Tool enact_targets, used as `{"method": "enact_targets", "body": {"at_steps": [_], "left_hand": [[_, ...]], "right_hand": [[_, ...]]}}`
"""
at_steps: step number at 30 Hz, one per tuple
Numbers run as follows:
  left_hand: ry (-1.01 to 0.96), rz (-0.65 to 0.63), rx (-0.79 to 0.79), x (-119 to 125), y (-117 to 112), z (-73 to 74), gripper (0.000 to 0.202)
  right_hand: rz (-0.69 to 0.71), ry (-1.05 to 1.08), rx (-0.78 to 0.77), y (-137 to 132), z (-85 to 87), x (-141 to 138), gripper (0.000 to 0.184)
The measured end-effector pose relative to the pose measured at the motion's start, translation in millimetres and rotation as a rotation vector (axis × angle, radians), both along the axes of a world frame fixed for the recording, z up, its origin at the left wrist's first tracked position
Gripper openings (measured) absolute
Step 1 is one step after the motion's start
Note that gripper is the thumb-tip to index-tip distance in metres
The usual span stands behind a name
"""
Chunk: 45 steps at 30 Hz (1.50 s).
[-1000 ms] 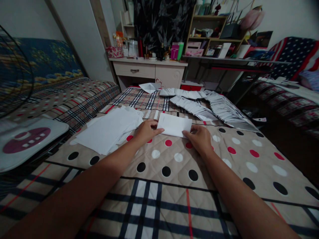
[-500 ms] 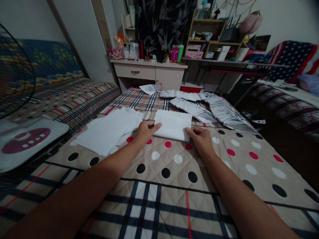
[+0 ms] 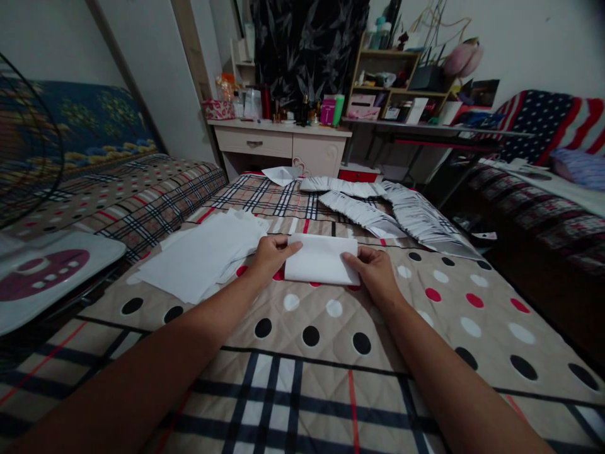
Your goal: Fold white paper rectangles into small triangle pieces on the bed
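Observation:
A white sheet of paper (image 3: 319, 260) lies folded over on the quilted bedspread (image 3: 331, 353), its far edge rolled toward me. My left hand (image 3: 270, 253) pinches its left end with the fingers curled. My right hand (image 3: 373, 270) grips its right end the same way. A loose stack of flat white sheets (image 3: 203, 252) rests just left of my left hand.
Rows of folded white papers (image 3: 406, 211) fan out across the far side of the bed. A single folded piece (image 3: 280, 174) sits near the far edge. A fan (image 3: 28, 189) stands at left, a dresser (image 3: 278, 142) and cluttered shelves (image 3: 401, 88) behind.
The sheet was open and flat half a second ago; now its far edge is folded over toward me. Both hands have drawn slightly closer to me along with it.

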<state>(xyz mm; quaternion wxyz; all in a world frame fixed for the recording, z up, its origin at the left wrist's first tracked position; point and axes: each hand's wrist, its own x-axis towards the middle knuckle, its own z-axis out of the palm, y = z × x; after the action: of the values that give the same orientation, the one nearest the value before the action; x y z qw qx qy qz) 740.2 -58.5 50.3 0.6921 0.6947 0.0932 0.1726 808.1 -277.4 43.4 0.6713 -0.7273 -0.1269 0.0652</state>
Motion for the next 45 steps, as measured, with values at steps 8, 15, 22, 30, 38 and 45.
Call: {"method": "enact_targets", "body": {"at_steps": [8,15,22,30,38,45], "left_hand": [[0.011,-0.027,0.104,0.6,2.6,-4.1,0.034],[-0.004,0.069,-0.045,2.3,0.9,-3.3,0.04],[0.01,0.114,-0.153,2.0,-0.8,0.8,0.044],[0.007,0.123,-0.19,2.5,-2.3,0.2,0.043],[-0.008,0.106,-0.171,3.4,-0.7,-1.7,0.039],[-0.032,0.124,-0.128,5.1,1.9,-6.6,0.035]], "right_hand": [[-0.192,-0.012,0.105,-2.0,-1.4,4.0,0.025],[-0.259,-0.009,0.134,-0.7,5.4,-0.5,0.026],[-0.269,0.013,0.171,-0.6,6.7,0.1,0.025],[-0.304,-0.024,0.209,-0.9,5.9,1.3,0.03],[-0.315,-0.039,0.204,-0.2,6.2,1.8,0.031],[-0.318,-0.044,0.189,0.1,6.6,2.2,0.029]]}}
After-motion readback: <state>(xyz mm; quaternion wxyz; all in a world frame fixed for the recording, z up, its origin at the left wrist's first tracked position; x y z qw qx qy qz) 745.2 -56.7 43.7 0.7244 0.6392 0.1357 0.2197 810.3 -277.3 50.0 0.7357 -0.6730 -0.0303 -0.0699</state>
